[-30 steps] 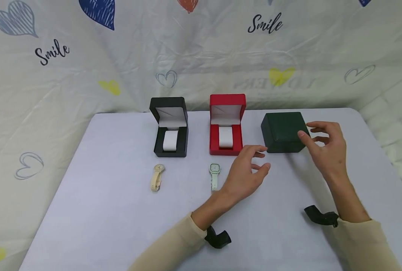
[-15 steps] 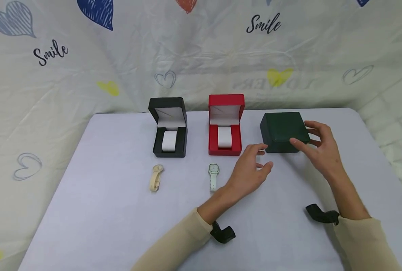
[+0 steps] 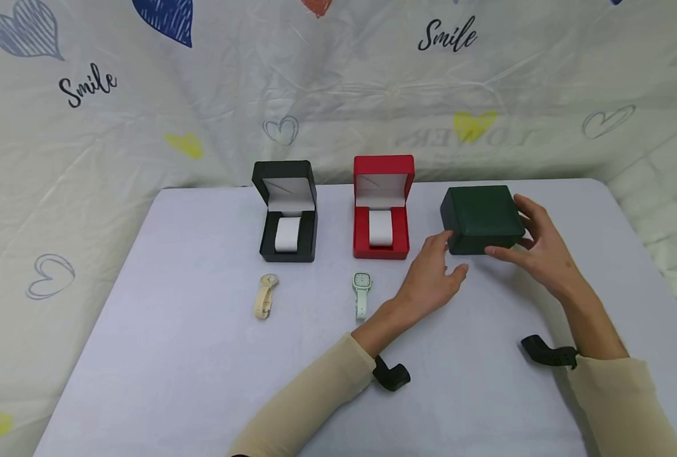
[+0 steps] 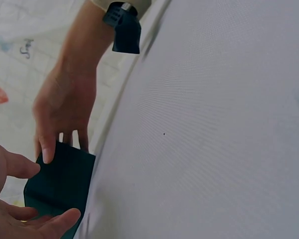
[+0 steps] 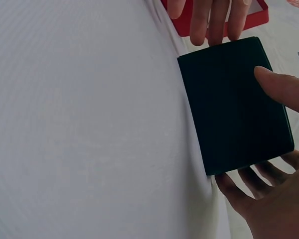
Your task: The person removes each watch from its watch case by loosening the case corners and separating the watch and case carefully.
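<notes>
A closed green watch box [image 3: 483,216] sits at the back right of the white table. My right hand [image 3: 545,247] holds it from the right side, thumb [image 5: 279,89] at the front face and fingers along the side. On the other side, my left hand [image 3: 429,279] has its fingertips right at the box's left side, fingers loosely extended. In the left wrist view the left hand [image 4: 20,199] lies over part of the green box [image 4: 65,179].
An open red watch box [image 3: 380,244] and an open black one [image 3: 287,244] stand to the left, each with a white cushion. A pale green watch [image 3: 361,289] and a beige watch [image 3: 265,295] lie in front. A printed curtain [image 3: 338,82] hangs behind the table [image 3: 172,355].
My right hand has closed in on the green box, its thumb shifting left and down across the front. The left hand has moved slightly right and up to the box's side.
</notes>
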`<state>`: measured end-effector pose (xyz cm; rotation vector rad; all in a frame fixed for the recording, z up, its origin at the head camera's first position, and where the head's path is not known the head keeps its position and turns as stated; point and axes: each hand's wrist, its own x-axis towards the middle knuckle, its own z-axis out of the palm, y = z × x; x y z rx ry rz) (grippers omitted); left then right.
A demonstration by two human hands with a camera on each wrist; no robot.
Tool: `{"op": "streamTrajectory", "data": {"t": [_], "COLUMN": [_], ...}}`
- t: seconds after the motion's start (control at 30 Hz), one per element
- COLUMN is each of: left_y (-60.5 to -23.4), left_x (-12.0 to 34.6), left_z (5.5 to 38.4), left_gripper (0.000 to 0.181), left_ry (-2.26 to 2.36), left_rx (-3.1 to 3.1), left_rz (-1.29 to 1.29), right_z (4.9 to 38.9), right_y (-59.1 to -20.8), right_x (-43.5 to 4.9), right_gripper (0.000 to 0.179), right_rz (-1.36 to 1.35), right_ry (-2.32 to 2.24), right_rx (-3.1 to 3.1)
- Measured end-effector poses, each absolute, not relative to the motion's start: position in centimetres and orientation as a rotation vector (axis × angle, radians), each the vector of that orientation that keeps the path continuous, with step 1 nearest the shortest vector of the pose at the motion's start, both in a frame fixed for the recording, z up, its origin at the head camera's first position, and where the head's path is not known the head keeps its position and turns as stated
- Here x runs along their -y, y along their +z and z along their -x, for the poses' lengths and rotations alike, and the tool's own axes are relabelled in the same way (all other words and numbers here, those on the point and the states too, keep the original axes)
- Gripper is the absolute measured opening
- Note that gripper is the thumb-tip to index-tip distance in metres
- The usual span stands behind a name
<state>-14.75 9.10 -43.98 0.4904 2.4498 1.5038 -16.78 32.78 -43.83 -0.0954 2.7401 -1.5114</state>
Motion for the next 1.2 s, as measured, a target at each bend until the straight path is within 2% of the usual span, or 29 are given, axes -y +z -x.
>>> {"op": "streamTrajectory", "data": {"t": [0.43,0.73,0.93,1.2], "left_y": [-44.8,-45.7,-46.1,-45.6], "left_x": [-10.4,-11.6,-12.1,-12.2], "left_z": [16.2,17.2,17.6,18.2], "left_gripper": [0.078,0.087,0.089,0.086], "left_ry": [1.49,1.511,1.523,1.434], "left_rx": [-2.551,-2.591,-2.628,-2.729], "left_rz": [-0.479,-0.471,-0.441,-0.389], "right_z": [17.0,17.0,16.8,16.9], "right_y": [-44.4,-45.0,-45.1,-45.2], "right_x": [-33.6,-33.6,-33.6,-34.1], "right_gripper": [0.106,0.086,0.08,0.081], "right_rz": [0.136,0.077,0.075,0.035], "right_ry": [-1.584,-1.605,-1.619,-1.587], "right_rx": [-2.649,-2.652,-2.64,-2.643]}}
